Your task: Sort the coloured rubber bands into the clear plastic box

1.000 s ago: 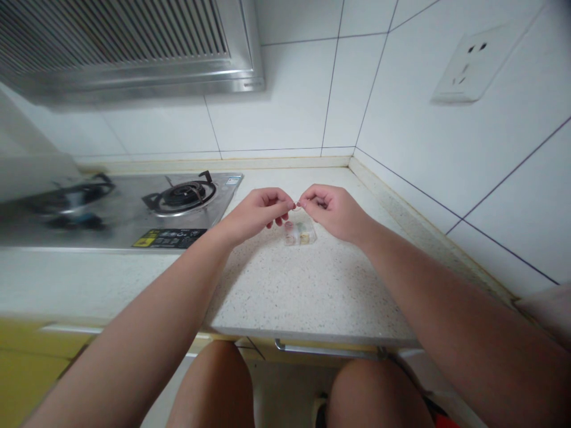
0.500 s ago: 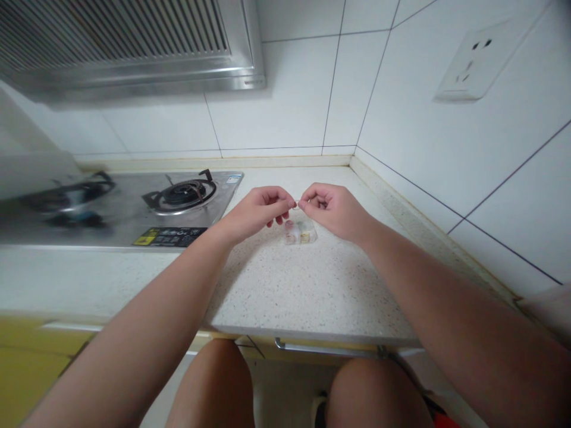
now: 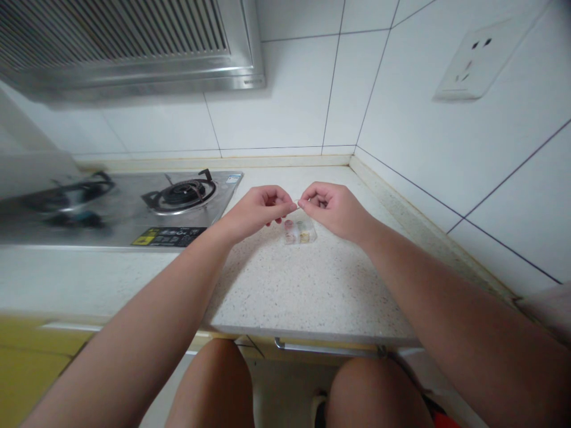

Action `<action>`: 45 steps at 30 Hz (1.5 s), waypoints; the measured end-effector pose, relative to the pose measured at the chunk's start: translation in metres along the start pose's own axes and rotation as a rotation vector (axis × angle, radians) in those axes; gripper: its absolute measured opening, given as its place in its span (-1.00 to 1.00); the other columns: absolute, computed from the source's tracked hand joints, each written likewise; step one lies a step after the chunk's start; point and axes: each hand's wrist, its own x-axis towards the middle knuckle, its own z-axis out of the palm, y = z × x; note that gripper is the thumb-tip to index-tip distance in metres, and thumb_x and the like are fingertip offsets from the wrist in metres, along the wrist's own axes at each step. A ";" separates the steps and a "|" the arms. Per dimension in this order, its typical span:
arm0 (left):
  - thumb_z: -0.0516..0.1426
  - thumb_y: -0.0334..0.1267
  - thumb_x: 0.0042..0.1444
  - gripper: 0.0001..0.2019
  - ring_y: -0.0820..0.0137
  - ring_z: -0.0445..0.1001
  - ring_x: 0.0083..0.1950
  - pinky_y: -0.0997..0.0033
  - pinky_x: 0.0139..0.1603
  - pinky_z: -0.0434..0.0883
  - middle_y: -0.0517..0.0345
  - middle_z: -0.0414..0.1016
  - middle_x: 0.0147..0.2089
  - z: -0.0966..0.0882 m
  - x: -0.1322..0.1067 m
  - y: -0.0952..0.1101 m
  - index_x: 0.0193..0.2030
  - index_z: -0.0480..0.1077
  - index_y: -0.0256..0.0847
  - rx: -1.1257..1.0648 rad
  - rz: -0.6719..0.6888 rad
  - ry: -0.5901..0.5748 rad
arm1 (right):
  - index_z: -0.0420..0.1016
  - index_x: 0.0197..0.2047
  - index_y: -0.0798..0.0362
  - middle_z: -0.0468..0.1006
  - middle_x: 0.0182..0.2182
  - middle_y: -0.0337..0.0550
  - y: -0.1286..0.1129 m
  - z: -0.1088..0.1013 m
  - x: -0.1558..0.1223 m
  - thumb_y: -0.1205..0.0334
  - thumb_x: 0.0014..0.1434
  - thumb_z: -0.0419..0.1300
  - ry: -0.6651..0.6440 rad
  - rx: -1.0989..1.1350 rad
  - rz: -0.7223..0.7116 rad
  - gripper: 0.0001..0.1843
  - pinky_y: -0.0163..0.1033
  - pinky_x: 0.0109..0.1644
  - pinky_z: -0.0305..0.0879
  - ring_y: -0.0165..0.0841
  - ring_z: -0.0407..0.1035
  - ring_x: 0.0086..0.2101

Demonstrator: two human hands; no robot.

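Note:
My left hand (image 3: 256, 211) and my right hand (image 3: 332, 208) are both pinched, fingertips almost touching each other above a small clear plastic box (image 3: 300, 231). Between the fingertips sits something tiny that I cannot make out. The box lies on the speckled white countertop (image 3: 289, 285) and holds small round pieces, reddish and yellowish. Both hands hover just over the box's far edge.
A steel gas stove (image 3: 134, 208) with two burners lies to the left. A range hood (image 3: 129, 47) hangs above it. White tiled walls close off the back and right, with a wall socket (image 3: 473, 62). A drawer handle (image 3: 330, 348) and my knees show below the counter edge.
The two hands have stayed pinched together over the box, shifting only slightly upward in the picture.

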 end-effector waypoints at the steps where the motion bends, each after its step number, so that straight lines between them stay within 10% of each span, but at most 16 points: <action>1: 0.32 -0.07 0.11 -0.72 0.52 0.37 -0.47 0.55 -0.53 0.22 0.21 0.42 -0.48 0.000 0.000 0.000 -0.30 0.46 -0.26 -0.002 0.001 0.001 | 0.49 -0.31 0.08 0.28 -0.62 -0.36 0.000 0.000 0.000 0.03 0.23 0.30 0.003 -0.004 -0.003 -0.73 -0.29 -0.54 -0.06 -0.52 0.06 -0.60; 45: 0.23 -0.17 0.19 -0.82 0.54 0.39 -0.46 0.56 -0.52 0.22 0.17 0.48 -0.42 0.000 0.000 -0.002 -0.27 0.48 -0.28 -0.015 -0.013 -0.024 | 0.55 -0.32 0.13 0.39 -0.55 -0.29 0.000 0.001 0.000 0.22 0.18 0.25 -0.006 0.007 -0.024 -0.85 -0.32 -0.49 0.01 -0.52 0.11 -0.55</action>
